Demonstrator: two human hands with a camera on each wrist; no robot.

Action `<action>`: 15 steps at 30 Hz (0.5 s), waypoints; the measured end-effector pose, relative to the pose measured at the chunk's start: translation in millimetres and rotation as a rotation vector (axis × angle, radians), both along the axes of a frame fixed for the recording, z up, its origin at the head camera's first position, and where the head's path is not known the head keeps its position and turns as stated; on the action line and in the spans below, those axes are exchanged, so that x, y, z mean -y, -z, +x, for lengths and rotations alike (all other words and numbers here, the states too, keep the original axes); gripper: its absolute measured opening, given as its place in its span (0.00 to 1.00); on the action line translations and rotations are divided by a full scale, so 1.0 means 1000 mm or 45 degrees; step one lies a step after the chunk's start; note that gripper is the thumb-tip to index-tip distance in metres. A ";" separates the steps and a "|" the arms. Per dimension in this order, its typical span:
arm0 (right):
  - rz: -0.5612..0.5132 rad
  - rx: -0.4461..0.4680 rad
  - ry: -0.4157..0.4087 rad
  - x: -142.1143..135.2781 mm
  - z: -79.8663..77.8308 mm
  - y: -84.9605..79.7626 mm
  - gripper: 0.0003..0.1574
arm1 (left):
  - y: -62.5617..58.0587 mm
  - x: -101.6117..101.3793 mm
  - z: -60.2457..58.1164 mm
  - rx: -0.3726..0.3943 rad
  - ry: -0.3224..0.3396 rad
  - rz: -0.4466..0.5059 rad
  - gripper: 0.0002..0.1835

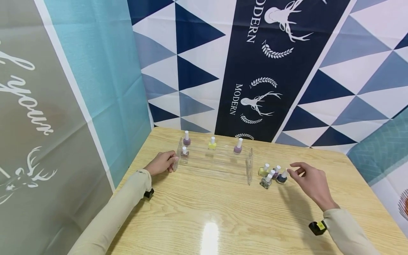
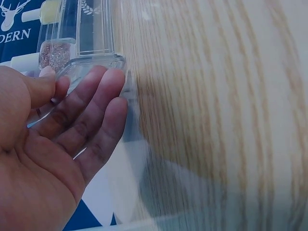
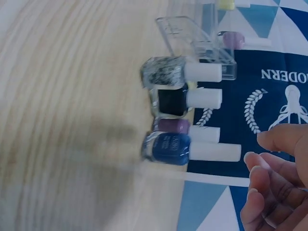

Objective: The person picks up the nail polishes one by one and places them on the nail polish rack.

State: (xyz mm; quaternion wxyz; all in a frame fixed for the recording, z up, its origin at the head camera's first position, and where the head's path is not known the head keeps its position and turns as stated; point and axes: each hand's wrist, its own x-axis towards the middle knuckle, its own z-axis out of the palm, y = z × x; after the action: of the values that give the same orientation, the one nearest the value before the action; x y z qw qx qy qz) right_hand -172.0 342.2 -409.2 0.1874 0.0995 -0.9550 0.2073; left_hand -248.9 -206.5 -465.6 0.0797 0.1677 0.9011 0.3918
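A clear acrylic rack (image 1: pixel 210 171) stands on the table with several nail polish bottles on it: a purple one (image 1: pixel 186 141), a glittery one (image 1: pixel 185 154), a yellow one (image 1: pixel 212 145) and another purple one (image 1: pixel 237 149). My left hand (image 1: pixel 163 162) holds the rack's left side panel, thumb and fingers at its edge. My right hand (image 1: pixel 310 180) hovers beside a dark blue bottle (image 3: pixel 171 147), its fingers slightly bent and apart from the white cap. Close to that bottle stand a black-flecked clear bottle (image 3: pixel 163 72), a black one (image 3: pixel 172 101), a purple one (image 3: pixel 173 125) and a yellow one (image 1: pixel 262 172).
The wooden table (image 1: pixel 178 212) meets a patterned cloth wall (image 1: pixel 194 71) at the back. Another cloth panel (image 1: pixel 92 71) hangs along the left side. The rack's right side panel (image 1: pixel 250 168) stands just left of the bottle cluster.
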 end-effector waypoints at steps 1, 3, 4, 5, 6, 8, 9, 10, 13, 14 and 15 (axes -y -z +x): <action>0.006 0.007 0.003 -0.001 0.000 0.002 0.17 | 0.000 0.000 0.000 0.000 0.000 0.000 0.14; 0.016 0.027 0.009 -0.004 0.000 0.005 0.18 | 0.000 0.000 0.000 0.003 -0.002 0.003 0.14; 0.020 0.038 0.011 -0.004 -0.001 0.007 0.18 | 0.001 0.000 0.000 0.004 -0.001 0.005 0.14; 0.023 0.046 0.013 -0.005 -0.001 0.009 0.18 | 0.001 0.000 0.000 0.004 0.000 0.007 0.14; 0.022 0.052 0.016 -0.006 -0.001 0.010 0.17 | 0.001 0.000 0.000 0.004 0.000 0.008 0.14; 0.017 0.061 0.021 -0.006 -0.002 0.013 0.17 | 0.001 0.000 0.000 0.006 0.002 0.011 0.14; 0.014 0.062 0.021 -0.007 -0.003 0.014 0.17 | 0.001 0.000 0.000 0.007 0.003 0.013 0.14; 0.014 0.061 0.023 -0.007 -0.003 0.016 0.17 | 0.001 -0.001 0.000 0.008 0.002 0.013 0.14; 0.008 0.059 0.031 -0.007 -0.005 0.018 0.17 | 0.001 -0.001 -0.001 0.013 -0.001 0.012 0.14; 0.009 0.058 0.034 -0.008 -0.005 0.019 0.17 | 0.001 -0.001 -0.001 0.014 -0.002 0.009 0.14; 0.010 0.056 0.038 -0.008 -0.006 0.020 0.17 | 0.001 -0.001 -0.001 0.016 -0.003 0.009 0.14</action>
State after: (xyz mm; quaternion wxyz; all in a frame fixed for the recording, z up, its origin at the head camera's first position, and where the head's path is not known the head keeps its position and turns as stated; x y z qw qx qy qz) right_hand -177.7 350.0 -429.6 0.1689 0.0815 -0.9611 0.2030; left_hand -249.5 -205.3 -466.7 0.0842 0.1644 0.8994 0.3963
